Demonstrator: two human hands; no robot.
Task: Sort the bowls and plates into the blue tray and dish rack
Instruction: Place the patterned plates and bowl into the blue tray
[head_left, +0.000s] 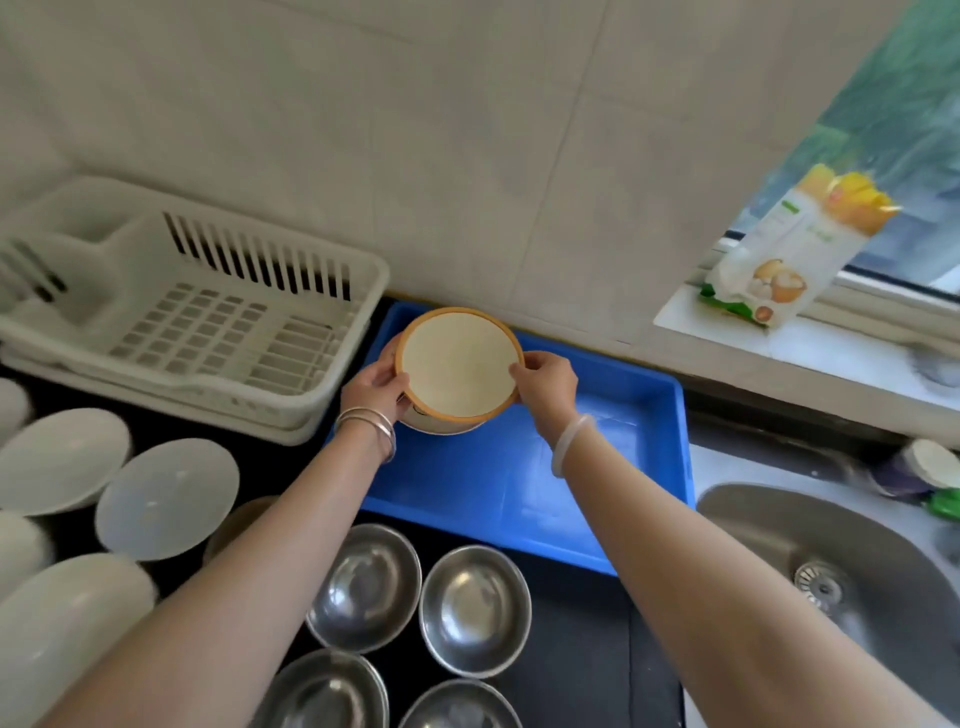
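You grip an orange-rimmed bowl (460, 364) with both hands: your left hand (375, 391) is clamped on its left edge and your right hand (548, 387) on its right edge. You hold it over the far left corner of the blue tray (597, 441), right on top of another bowl (441, 425) of which only the lower edge shows; whether the two touch is hard to tell.

By my reading, the sorting has barely begun. The tray holds nothing else that shows, and the white dish rack (208, 312) to its left looks empty. Much is left on the bench (582, 649): four steel bowls (475, 610) sit near you, and several white plates and bowls (166, 499) wait at the left, below the rack. The sink (857, 571) lies to your right, apart from the work.
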